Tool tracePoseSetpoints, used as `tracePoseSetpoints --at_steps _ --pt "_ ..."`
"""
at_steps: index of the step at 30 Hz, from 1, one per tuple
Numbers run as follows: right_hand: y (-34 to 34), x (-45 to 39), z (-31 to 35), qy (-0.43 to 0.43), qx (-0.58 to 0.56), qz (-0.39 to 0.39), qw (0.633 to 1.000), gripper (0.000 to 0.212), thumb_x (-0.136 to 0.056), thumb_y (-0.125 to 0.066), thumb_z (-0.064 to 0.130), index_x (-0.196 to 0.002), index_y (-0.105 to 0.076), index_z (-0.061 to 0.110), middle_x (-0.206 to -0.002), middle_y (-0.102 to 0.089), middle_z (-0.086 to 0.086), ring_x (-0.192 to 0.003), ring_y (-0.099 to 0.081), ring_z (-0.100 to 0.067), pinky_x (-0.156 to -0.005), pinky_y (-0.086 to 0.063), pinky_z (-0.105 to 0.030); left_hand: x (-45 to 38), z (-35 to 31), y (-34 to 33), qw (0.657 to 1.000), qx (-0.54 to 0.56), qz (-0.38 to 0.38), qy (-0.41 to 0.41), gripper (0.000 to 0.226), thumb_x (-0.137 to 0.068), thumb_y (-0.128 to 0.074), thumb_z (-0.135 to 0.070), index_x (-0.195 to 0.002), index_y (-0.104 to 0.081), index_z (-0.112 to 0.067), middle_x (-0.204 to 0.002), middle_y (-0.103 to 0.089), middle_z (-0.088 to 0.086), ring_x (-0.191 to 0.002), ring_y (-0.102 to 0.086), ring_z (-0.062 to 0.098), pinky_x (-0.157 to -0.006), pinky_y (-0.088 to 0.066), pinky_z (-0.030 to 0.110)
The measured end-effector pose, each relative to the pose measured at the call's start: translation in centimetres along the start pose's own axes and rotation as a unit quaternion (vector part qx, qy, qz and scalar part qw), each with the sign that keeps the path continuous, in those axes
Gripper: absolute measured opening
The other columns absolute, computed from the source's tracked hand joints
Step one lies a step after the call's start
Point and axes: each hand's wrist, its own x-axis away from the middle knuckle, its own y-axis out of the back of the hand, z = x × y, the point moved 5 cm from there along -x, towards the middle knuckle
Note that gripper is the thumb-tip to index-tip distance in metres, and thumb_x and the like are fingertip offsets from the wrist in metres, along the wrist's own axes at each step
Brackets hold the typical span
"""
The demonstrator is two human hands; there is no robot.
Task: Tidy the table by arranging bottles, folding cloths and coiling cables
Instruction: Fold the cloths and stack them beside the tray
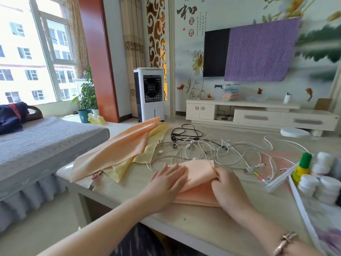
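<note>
A folded peach cloth (198, 183) lies near the table's front edge. My left hand (168, 180) presses flat on its left side with straight fingers. My right hand (227, 183) pinches the cloth's upper fold at its right side. Behind it sprawls a tangle of white cables (212, 150) with a black cable (186, 133) further back. An unfolded peach cloth (118, 148) lies over a yellow cloth (147, 152) at the left. At the right stand a yellow bottle with a green cap (302, 168) and several white bottles (321, 185).
The pale table (184, 222) has its front edge close to me. A white-framed tray edge (280, 179) sits under the bottles at the right. A grey-covered bed (36, 145) stands left of the table. A TV cabinet (258, 115) and an air cooler (149, 93) stand beyond.
</note>
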Motion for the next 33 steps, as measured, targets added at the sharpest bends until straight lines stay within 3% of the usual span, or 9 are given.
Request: tracePoseSetpoints --at_steps 4,9,14,18,22,24,26,29,33 --pt "2.4 0.3 -2.6 -0.159 -0.088 -0.012 0.983 0.028 -0.094 -0.044 0.016 -0.087 -0.070 0.010 -0.096 -0.068 -0.006 -0.094 -0.058 -0.025 -0.075 -0.040 -0.031 -0.4 -1.7 -0.9 0.995 -0.086 0.039 -0.012 0.053 -0.095 -0.012 -0.063 -0.147 -0.014 -0.051 -0.160 -0.005 -0.017 -0.148 0.007 0.015 -0.120 0.001 0.043" --pt "1.2 -0.3 -2.9 -0.220 -0.035 0.115 0.968 0.038 -0.095 -0.045 0.047 -0.073 -0.049 0.015 -0.075 -0.055 -0.004 -0.071 -0.055 -0.023 -0.060 -0.035 -0.027 -0.7 -3.5 -2.8 0.983 -0.154 0.085 -0.051 0.053 -0.095 -0.010 -0.063 -0.147 -0.011 -0.053 -0.161 -0.003 -0.014 -0.148 0.007 0.018 -0.118 0.001 0.046" --pt "0.1 -0.4 -2.8 -0.249 -0.040 0.184 0.950 0.028 -0.090 -0.055 0.030 -0.112 -0.054 0.012 -0.101 -0.059 -0.007 -0.085 -0.052 -0.020 -0.065 -0.036 -0.025 0.2 -4.2 -2.5 0.978 -0.151 0.101 -0.107 0.062 -0.089 -0.010 -0.069 -0.148 -0.005 -0.051 -0.158 -0.004 -0.021 -0.148 0.003 0.010 -0.119 -0.003 0.044" --pt "1.0 0.5 -1.9 -0.289 -0.319 0.130 0.893 0.010 -0.087 -0.052 0.006 -0.078 -0.052 0.010 -0.058 -0.050 -0.006 -0.050 -0.048 -0.017 -0.043 -0.031 -0.021 0.5 -5.1 -1.3 0.987 -0.098 0.058 -0.112 0.081 -0.081 -0.044 -0.076 -0.149 -0.008 -0.050 -0.158 -0.013 -0.021 -0.146 -0.009 0.003 -0.119 -0.014 0.031" --pt "5.3 0.7 0.1 -0.274 -0.512 0.092 0.809 0.030 -0.092 -0.046 0.010 -0.063 -0.050 0.013 -0.044 -0.045 0.001 -0.036 -0.042 -0.009 -0.035 -0.027 -0.018 -0.1 -9.4 0.6 0.980 -0.055 -0.095 -0.167 0.069 -0.086 -0.053 -0.030 -0.136 -0.015 -0.059 -0.105 -0.065 -0.013 -0.096 -0.053 0.007 -0.062 -0.038 0.019" --pt "9.0 1.0 0.7 -0.227 -0.508 0.080 0.827 0.025 -0.092 -0.051 0.023 -0.068 -0.055 0.016 -0.050 -0.050 0.002 -0.043 -0.043 -0.009 -0.043 -0.030 -0.020 -1.0 -11.8 1.1 0.976 0.033 -0.131 -0.170 0.059 -0.089 -0.050 -0.018 -0.133 -0.031 -0.053 -0.079 -0.063 -0.008 -0.070 -0.057 0.013 -0.055 -0.040 0.024" --pt "12.9 1.5 0.3 -0.185 -0.469 0.042 0.862 0.025 -0.091 -0.053 0.036 -0.082 -0.066 0.017 -0.065 -0.061 0.001 -0.055 -0.046 -0.009 -0.053 -0.030 -0.024 -2.2 -14.6 1.7 0.961 0.181 -0.142 -0.153 0.032 -0.092 -0.051 -0.013 -0.116 -0.057 -0.034 -0.076 -0.065 -0.006 -0.067 -0.059 0.011 -0.062 -0.048 0.028" --pt "19.5 2.9 -2.0 -0.173 -0.354 -0.075 0.916 0.028 -0.091 -0.054 0.039 -0.101 -0.071 0.019 -0.096 -0.069 0.004 -0.083 -0.058 -0.012 -0.070 -0.041 -0.027 -3.6 -20.3 2.1 0.917 0.351 -0.143 -0.124 0.014 -0.097 -0.052 -0.026 -0.089 -0.062 -0.032 -0.074 -0.068 -0.013 -0.062 -0.060 -0.001 -0.059 -0.048 0.020" --pt "26.4 6.3 -5.4 -0.168 -0.290 -0.115 0.935 0.025 -0.095 -0.048 0.040 -0.103 -0.068 0.027 -0.093 -0.070 0.010 -0.089 -0.064 -0.008 -0.076 -0.050 -0.030 -4.7 -28.8 -0.8 0.814 0.574 0.042 -0.080 0.027 -0.086 -0.055 -0.049 -0.106 -0.061 -0.032 -0.090 -0.074 -0.002 -0.080 -0.071 0.015 -0.067 -0.058 0.036"
